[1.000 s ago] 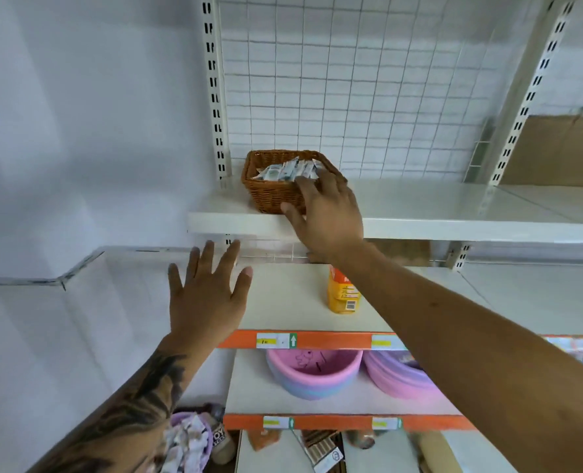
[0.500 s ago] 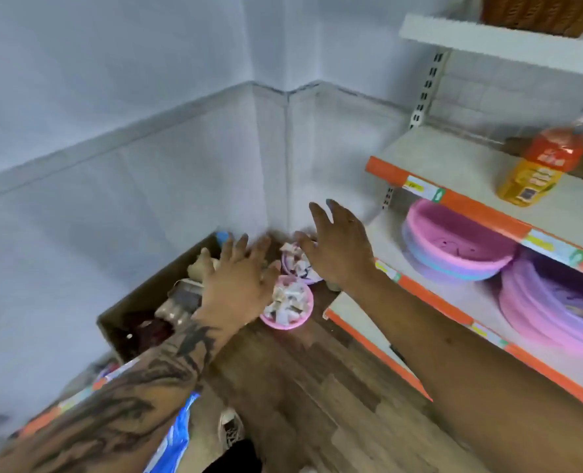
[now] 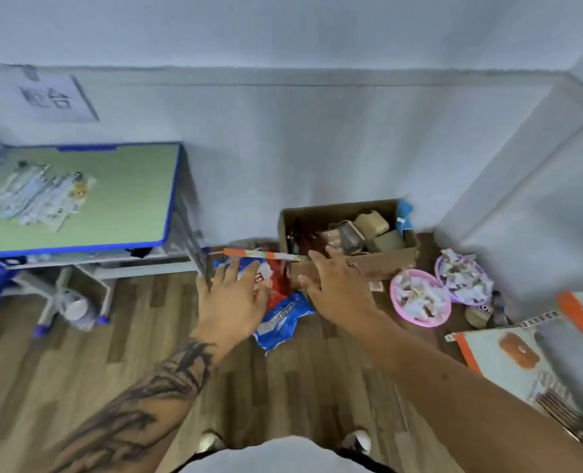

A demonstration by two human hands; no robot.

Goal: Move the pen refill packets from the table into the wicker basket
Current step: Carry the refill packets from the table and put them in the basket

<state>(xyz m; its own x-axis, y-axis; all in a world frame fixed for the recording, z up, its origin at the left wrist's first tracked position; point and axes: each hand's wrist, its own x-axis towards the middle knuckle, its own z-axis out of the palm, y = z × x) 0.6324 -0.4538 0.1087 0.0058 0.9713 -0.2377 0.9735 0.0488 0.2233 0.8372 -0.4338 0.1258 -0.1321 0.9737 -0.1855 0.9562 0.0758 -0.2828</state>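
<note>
At far left stands a table (image 3: pixel 119 199) with a green top and blue edging, set against a pale wall that carries a paper sign (image 3: pixel 56 99). A loose heap of pen refill packets (image 3: pixel 39 196) lies on the left part of the tabletop, well apart from both hands. The wicker basket is out of view. The floor (image 3: pixel 78 356) is dark wood-grain planking. Farther right, blue and red plastic bags (image 3: pixel 279 308) lie on the floor in front of an open cardboard box (image 3: pixel 351 233) full of mixed items, which sits against the wall. Two pink bowls (image 3: pixel 419 298) of small wrapped pieces rest beside it, and a shelf corner with orange trim (image 3: pixel 508 349) shows at the right edge.

The left hand (image 3: pixel 230 302), on a tattooed forearm, is held out over the bags, fingers spread and straight, holding nothing. The right hand (image 3: pixel 337 288) reaches forward beside it near the box front, fingers likewise splayed and empty.
</note>
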